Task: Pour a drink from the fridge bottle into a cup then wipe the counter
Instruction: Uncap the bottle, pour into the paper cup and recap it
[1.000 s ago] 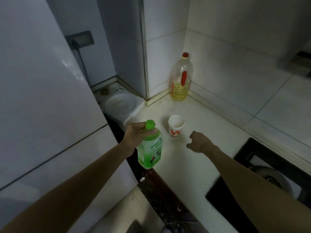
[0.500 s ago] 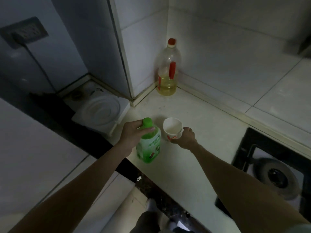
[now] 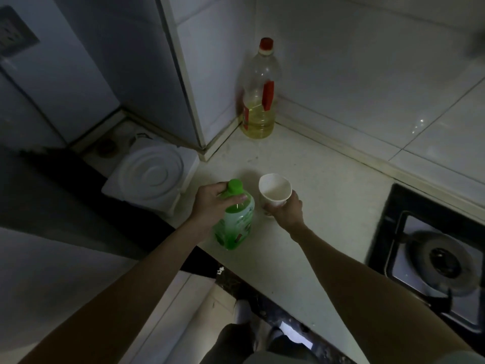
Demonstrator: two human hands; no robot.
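A green drink bottle (image 3: 235, 227) with a green cap stands near the left edge of the pale counter (image 3: 328, 195). My left hand (image 3: 211, 203) grips its neck and shoulder from above; the cap is on. Just to its right is a white paper cup (image 3: 275, 189), tilted a little. My right hand (image 3: 287, 210) holds the cup around its lower side, fingers curled round it. The cup looks empty inside.
A large oil bottle (image 3: 259, 93) with a red cap stands in the tiled back corner. A black gas hob (image 3: 430, 253) occupies the counter's right end. Left of the counter, lower down, sits a white round-lidded appliance (image 3: 151, 176). The fridge (image 3: 39, 271) is at far left.
My right hand has reached the cup and closed around it, lifting or tilting it slightly. The left hand brought the bottle over onto the counter edge. The view has moved closer.
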